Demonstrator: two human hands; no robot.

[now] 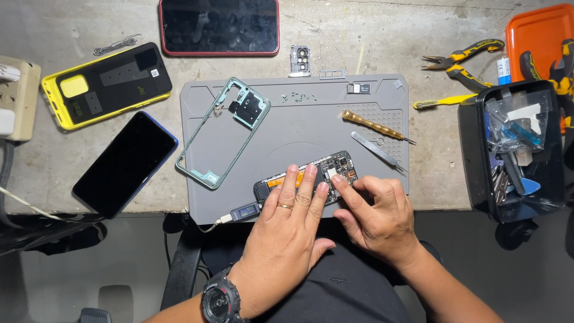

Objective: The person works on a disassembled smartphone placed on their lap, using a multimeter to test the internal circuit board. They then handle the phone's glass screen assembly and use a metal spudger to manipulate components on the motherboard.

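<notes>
An opened phone (pixel 332 167) with its circuit board bare lies on the grey work mat (pixel 287 122), near the mat's front edge. My left hand (pixel 292 221) lies flat on it, fingers spread across its middle, a ring on one finger and a black watch on the wrist. My right hand (pixel 376 214) rests beside it, the index fingertip pressing on the board at the phone's right end. A small USB meter (pixel 242 211) with a cable is plugged into the phone's left end.
On the mat lie a teal phone frame (pixel 222 133), a brass screwdriver (pixel 373 125), tweezers (pixel 378 151) and small screws (pixel 300 97). A yellow back cover (pixel 106 85), a dark phone (pixel 127 164) and a red-edged phone (pixel 219 27) lie left and behind. Pliers (pixel 460 63), a black parts box (pixel 515 149), an orange tray (pixel 538 33) stand right.
</notes>
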